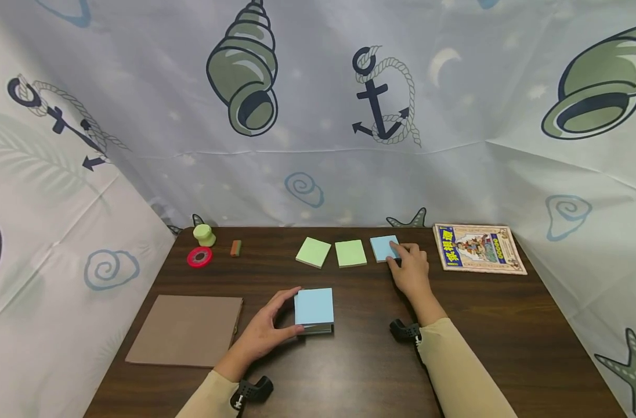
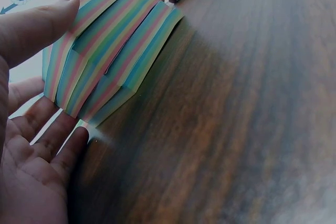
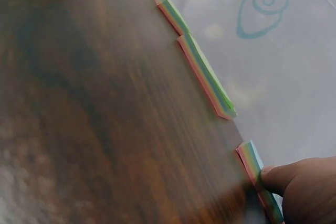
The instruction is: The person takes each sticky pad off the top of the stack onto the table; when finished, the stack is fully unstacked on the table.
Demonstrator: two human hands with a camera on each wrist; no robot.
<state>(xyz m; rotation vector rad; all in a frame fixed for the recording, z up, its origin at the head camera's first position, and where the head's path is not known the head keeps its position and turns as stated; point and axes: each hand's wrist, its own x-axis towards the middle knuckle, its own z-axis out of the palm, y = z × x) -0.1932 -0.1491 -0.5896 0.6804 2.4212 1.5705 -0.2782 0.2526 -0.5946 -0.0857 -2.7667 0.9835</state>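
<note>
Blue on top and rainbow-striped down its sides, the thick sticky-note block (image 1: 314,310) sits nearest the person, on the dark wooden table (image 1: 349,371). The left hand (image 1: 263,332) curls around its left edge, thumb at the near corner and fingers round the far one, which looks like a way of keeping the block steady. From the left wrist the block (image 2: 107,51) shows its layers slid a little out of line, and the thumb (image 2: 37,27) lies against its side; whether the fingers actually press on the far edge I cannot tell.

Further back, the right hand (image 1: 412,270) reaches to the last of three thin pads set in a row near the curtain: two green pads (image 1: 314,252) (image 1: 350,253), just beside each other, then a blue pad (image 1: 385,248). Straight fingers rest on the blue one's right part, flat, not pinching. The right wrist view shows a fingertip (image 3: 278,177) on that pad's edge (image 3: 252,163), though the picture is blurred.

Off to the sides lie a brown board (image 1: 184,330), a red ring (image 1: 200,256), a green stopper-like thing (image 1: 205,234), a small brownish block (image 1: 235,248) too small to name, and a picture book (image 1: 479,248).
</note>
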